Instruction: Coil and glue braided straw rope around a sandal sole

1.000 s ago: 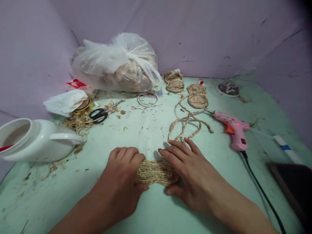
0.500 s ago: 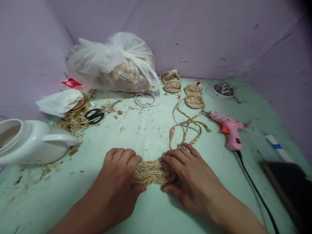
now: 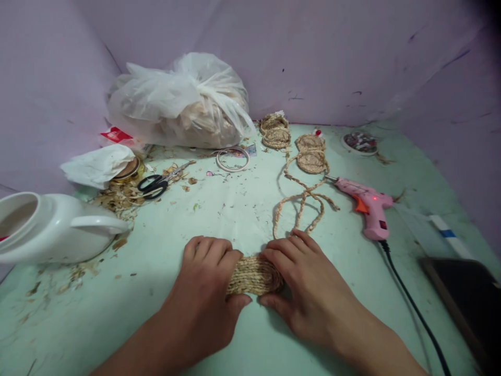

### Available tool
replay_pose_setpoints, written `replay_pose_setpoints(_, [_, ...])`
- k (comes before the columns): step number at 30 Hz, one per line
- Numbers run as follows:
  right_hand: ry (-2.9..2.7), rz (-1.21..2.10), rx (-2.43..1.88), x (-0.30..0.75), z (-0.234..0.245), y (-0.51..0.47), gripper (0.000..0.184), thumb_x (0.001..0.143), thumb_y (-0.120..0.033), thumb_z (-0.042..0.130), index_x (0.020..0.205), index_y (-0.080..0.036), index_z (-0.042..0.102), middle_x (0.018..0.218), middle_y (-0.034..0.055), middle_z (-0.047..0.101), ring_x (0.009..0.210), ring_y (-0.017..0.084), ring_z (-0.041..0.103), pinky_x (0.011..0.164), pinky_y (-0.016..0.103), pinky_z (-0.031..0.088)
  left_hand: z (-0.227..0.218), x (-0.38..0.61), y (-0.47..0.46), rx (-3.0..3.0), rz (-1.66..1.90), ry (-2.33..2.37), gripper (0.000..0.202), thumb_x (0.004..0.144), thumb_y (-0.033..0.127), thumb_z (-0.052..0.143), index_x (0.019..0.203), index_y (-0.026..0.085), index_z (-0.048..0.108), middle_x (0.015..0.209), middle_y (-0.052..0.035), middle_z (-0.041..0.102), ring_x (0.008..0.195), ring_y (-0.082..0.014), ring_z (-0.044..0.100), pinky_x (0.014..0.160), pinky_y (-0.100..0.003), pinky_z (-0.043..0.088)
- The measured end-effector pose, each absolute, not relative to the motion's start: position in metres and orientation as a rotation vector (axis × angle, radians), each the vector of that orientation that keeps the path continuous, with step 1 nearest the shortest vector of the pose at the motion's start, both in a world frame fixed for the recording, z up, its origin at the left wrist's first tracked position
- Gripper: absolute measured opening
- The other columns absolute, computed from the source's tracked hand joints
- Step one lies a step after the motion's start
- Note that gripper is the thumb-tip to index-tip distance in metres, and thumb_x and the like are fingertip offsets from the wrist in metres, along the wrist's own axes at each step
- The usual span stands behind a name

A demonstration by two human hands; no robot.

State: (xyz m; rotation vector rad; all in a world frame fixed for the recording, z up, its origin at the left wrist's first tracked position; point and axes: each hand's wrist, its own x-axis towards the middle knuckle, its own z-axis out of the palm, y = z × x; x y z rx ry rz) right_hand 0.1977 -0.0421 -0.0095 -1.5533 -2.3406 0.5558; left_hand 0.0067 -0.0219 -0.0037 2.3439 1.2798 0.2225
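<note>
Between my hands, a coiled oval of braided straw cord (image 3: 253, 277) lies on the pale green tabletop. My left hand (image 3: 211, 282) is closed around its left end, fingers over the far edge and thumb along the near edge. On the other end, my right hand (image 3: 295, 277) grips the spiral the same way. Both outer ends of the coil are hidden under my palms. A loose length of braided cord (image 3: 300, 206) runs in loops beyond my right hand, toward the finished-looking woven pieces at the back.
A pink glue gun (image 3: 366, 206) with a lit red light lies right, its black cable trailing forward. Woven straw pieces (image 3: 311, 154), a dish of small bits (image 3: 359, 143), a tied plastic bag (image 3: 183, 104), scissors (image 3: 158, 185), a white jug (image 3: 58, 227) and a dark phone-like slab (image 3: 462, 297) surround the work.
My left hand has slid right along the coil, closer to my right hand, so less of the coil shows. My right hand stays almost in place.
</note>
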Motion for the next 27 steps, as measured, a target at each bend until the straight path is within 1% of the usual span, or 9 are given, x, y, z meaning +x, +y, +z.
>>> replay_pose_setpoints(6, [-2.331, 0.565, -1.566, 0.197, -0.007, -0.042, 0.036, 0.065, -0.029, 0.075, 0.097, -0.016, 0.064, 0.095, 0.006, 0.064, 0.092, 0.025, 0.054, 0.101, 0.05, 0.029, -0.005, 0.008, -0.019, 2.353, 0.254, 1.278, 0.023, 0.068, 0.021, 0.064, 0.089, 0.018, 0.057, 0.095, -0.007, 0.056, 0.092, -0.0258, 0.047, 0.088, -0.05, 0.033])
replay_pose_setpoints(8, [-2.34, 0.537, -1.561, 0.196, -0.007, -0.043, 0.044, 0.065, -0.03, 0.075, 0.104, -0.015, 0.062, 0.102, 0.0074, 0.063, 0.095, 0.026, 0.054, 0.1, 0.051, 0.03, -0.006, 0.008, -0.018, 2.352, 0.262, 1.27, 0.023, 0.068, 0.021, 0.064, 0.089, 0.018, 0.056, 0.095, -0.0071, 0.056, 0.092, -0.0259, 0.047, 0.087, -0.05, 0.033])
replay_pose_setpoints(11, [-2.364, 0.486, -1.499, 0.192, -0.009, -0.045, 0.066, 0.067, -0.031, 0.074, 0.125, -0.014, 0.048, 0.119, 0.0108, 0.059, 0.106, 0.029, 0.05, 0.103, 0.055, 0.025, -0.006, 0.005, -0.017, 2.349, 0.277, 1.25, 0.031, 0.067, 0.022, 0.064, 0.096, 0.018, 0.054, 0.098, -0.0072, 0.056, 0.094, -0.026, 0.046, 0.09, -0.05, 0.032])
replay_pose_setpoints(12, [-2.371, 0.485, -1.474, 0.189, -0.01, -0.045, 0.071, 0.068, -0.03, 0.073, 0.129, -0.013, 0.043, 0.122, 0.0113, 0.058, 0.107, 0.029, 0.049, 0.104, 0.055, 0.023, -0.005, 0.003, -0.017, 2.347, 0.27, 1.243, 0.036, 0.067, 0.022, 0.065, 0.1, 0.018, 0.053, 0.1, -0.0073, 0.055, 0.096, -0.0261, 0.046, 0.091, -0.05, 0.032])
replay_pose_setpoints(14, [-2.391, 0.511, -1.427, 0.185, -0.012, -0.044, 0.076, 0.068, -0.024, 0.071, 0.134, -0.012, 0.035, 0.119, 0.0109, 0.059, 0.106, 0.027, 0.049, 0.106, 0.054, 0.021, -0.002, -0.002, -0.014, 2.338, 0.237, 1.237, 0.042, 0.066, 0.022, 0.067, 0.105, 0.019, 0.052, 0.104, -0.0072, 0.054, 0.1, -0.0265, 0.045, 0.093, -0.049, 0.031])
replay_pose_setpoints(16, [-2.401, 0.547, -1.398, 0.181, -0.013, -0.043, 0.077, 0.069, -0.019, 0.067, 0.137, -0.011, 0.031, 0.115, 0.0105, 0.06, 0.105, 0.027, 0.049, 0.107, 0.053, 0.02, 0.002, -0.006, -0.013, 2.316, 0.191, 1.232, 0.042, 0.066, 0.021, 0.067, 0.105, 0.021, 0.051, 0.106, -0.0065, 0.054, 0.101, -0.0264, 0.045, 0.093, -0.048, 0.032])
replay_pose_setpoints(21, [-2.349, 0.663, -1.364, 0.174, -0.016, -0.042, 0.068, 0.075, -0.016, 0.056, 0.136, -0.01, 0.029, 0.114, 0.0117, 0.057, 0.105, 0.026, 0.048, 0.106, 0.052, 0.026, 0.005, -0.007, -0.014, 2.291, 0.126, 1.231, 0.031, 0.066, 0.018, 0.063, 0.095, 0.022, 0.052, 0.099, -0.0046, 0.054, 0.095, -0.0255, 0.045, 0.089, -0.048, 0.033])
replay_pose_setpoints(25, [-2.242, 0.721, -1.313, 0.174, -0.019, -0.045, 0.058, 0.076, -0.01, 0.051, 0.131, -0.014, 0.031, 0.118, 0.0111, 0.052, 0.109, 0.023, 0.045, 0.108, 0.048, 0.024, 0.0, -0.004, -0.016, 2.319, 0.16, 1.221, 0.026, 0.068, 0.022, 0.062, 0.091, 0.02, 0.053, 0.096, -0.0056, 0.053, 0.092, -0.0255, 0.044, 0.088, -0.048, 0.033])
replay_pose_setpoints(27, [-2.207, 0.756, -1.314, 0.174, -0.019, -0.047, 0.053, 0.075, -0.007, 0.051, 0.124, -0.016, 0.036, 0.113, 0.0093, 0.053, 0.105, 0.022, 0.046, 0.103, 0.046, 0.03, -0.001, -0.002, -0.016, 2.331, 0.183, 1.215, 0.023, 0.068, 0.023, 0.061, 0.09, 0.02, 0.053, 0.095, -0.0061, 0.052, 0.091, -0.0255, 0.044, 0.087, -0.048, 0.033])
